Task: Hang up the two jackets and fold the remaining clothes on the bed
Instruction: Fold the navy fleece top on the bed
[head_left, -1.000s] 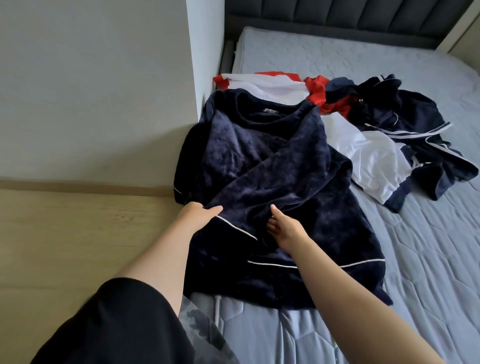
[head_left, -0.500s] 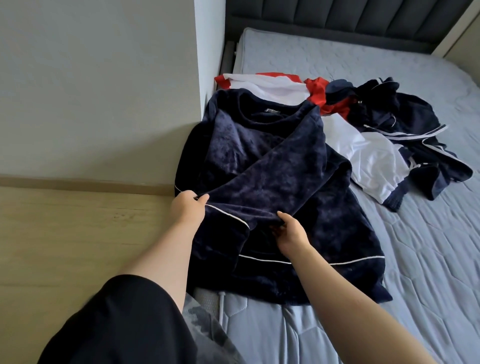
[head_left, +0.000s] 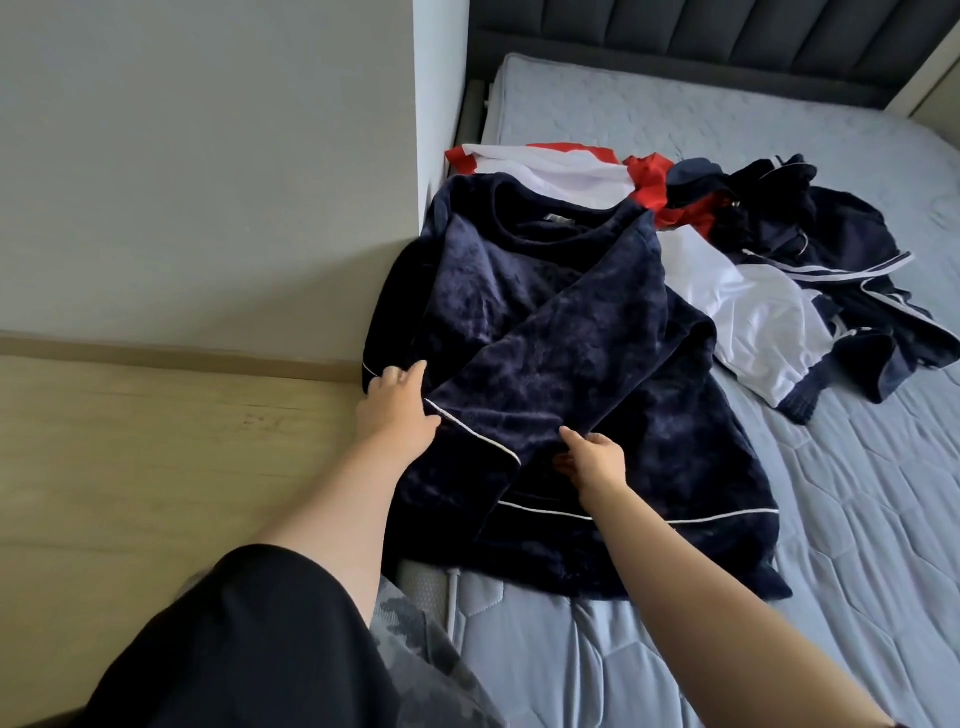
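Note:
A navy velvet top (head_left: 597, 364) with thin white piping lies spread at the near left of the bed (head_left: 779, 597), one sleeve folded across its front. My left hand (head_left: 397, 410) rests on the sleeve's cuff end at the bed's left edge, fingers spread. My right hand (head_left: 592, 462) pinches the lower edge of that folded sleeve. Behind lie a white and red garment (head_left: 561, 171), a white piece with navy cuffs (head_left: 758, 322), and a crumpled navy jacket with white stripes (head_left: 841, 244).
A grey wall corner (head_left: 436, 156) stands right against the bed's left side. A light wooden surface (head_left: 156, 441) runs along the left. The dark padded headboard (head_left: 701, 47) closes the far end. The bed's right part shows bare grey quilted sheet.
The sleeve has been drawn across the top toward the left edge. My left hand slid left and outward along the cuff; my right hand moved down onto the sleeve's lower edge.

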